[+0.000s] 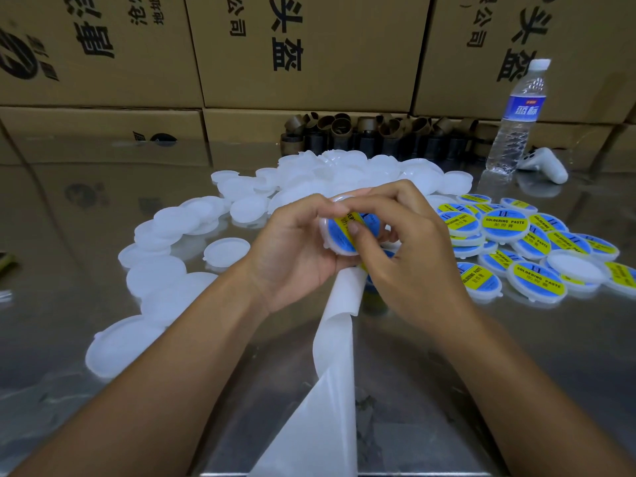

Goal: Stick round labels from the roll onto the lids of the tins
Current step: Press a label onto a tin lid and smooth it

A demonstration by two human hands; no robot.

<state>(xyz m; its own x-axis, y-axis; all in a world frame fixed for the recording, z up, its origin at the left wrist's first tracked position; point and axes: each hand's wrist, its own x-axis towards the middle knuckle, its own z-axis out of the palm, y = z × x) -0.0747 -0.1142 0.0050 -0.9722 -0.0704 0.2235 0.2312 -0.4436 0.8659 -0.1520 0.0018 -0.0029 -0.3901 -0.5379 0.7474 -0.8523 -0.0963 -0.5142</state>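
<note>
left hand [296, 249]: grips lid [326, 232] between the two heaps
right hand [409, 246]: pinches same lid, thumb on its label [344, 241]
plain lids [155, 273]: heaped left
labelled lids [537, 277]: heaped right

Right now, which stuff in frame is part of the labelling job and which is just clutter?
Job: held lid with its label, in left hand and right hand; bare lids; labelled lids; backing strip.
Lying about: water bottle; white controller; cardboard cores; cartons.
</note>
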